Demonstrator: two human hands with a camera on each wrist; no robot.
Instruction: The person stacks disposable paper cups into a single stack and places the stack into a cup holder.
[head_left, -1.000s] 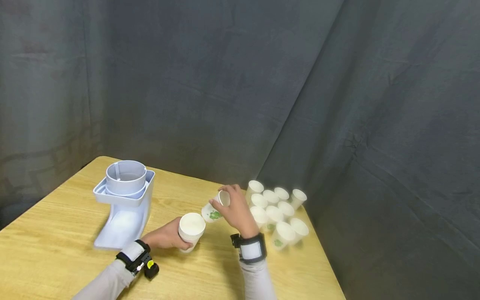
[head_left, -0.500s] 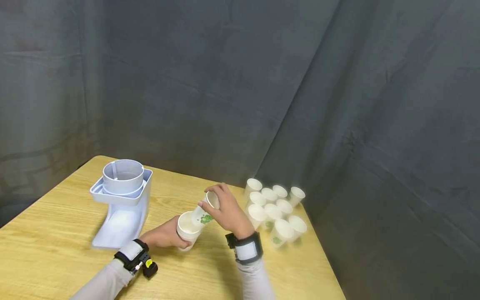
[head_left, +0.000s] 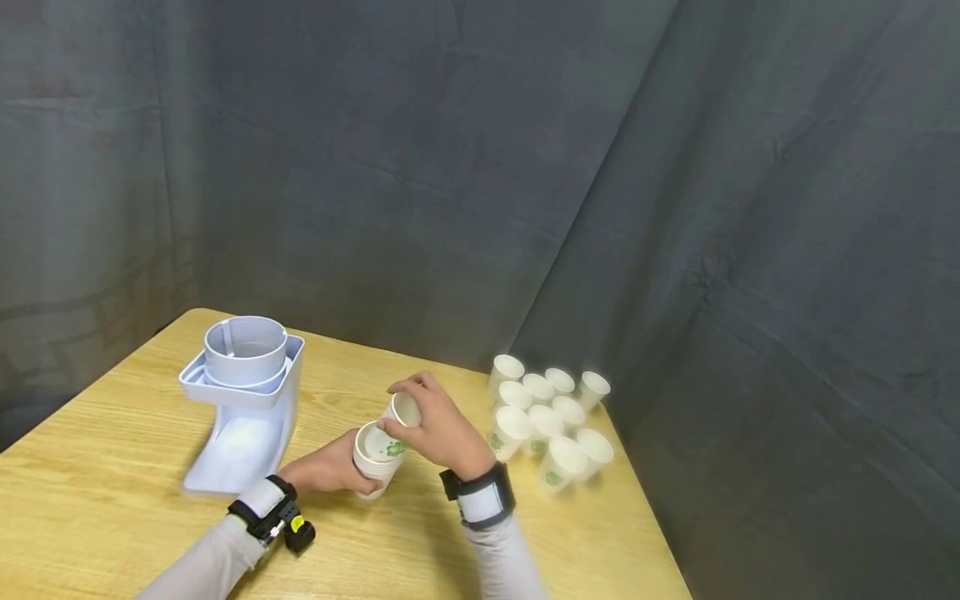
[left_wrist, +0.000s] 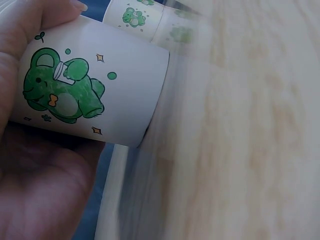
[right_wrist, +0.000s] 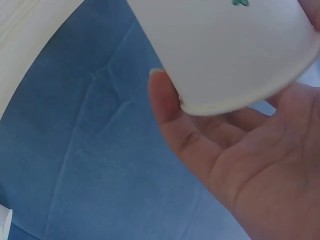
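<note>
My left hand (head_left: 330, 467) grips a stack of nested white paper cups (head_left: 377, 471), its mouth facing up. In the left wrist view the outer cup (left_wrist: 95, 85) carries a printed green bear, with fingers and thumb around it. With my right hand (head_left: 442, 423) I hold a single paper cup (head_left: 387, 440) near its rim, tilted, its lower end inside the mouth of the stack. The right wrist view shows this cup's white wall (right_wrist: 225, 60) and rolled rim between my fingers and thumb.
Several upright white paper cups (head_left: 546, 423) stand grouped at the table's right side. A pale blue plastic stand (head_left: 243, 442) with a round holder (head_left: 247, 354) on top is at the left. The wooden table (head_left: 97, 467) ends at grey curtains (head_left: 375, 167) behind and right.
My right hand has moved left and tipped its cup from beside the stack down into the stack's mouth. The left hand has hardly moved, still gripping the stack.
</note>
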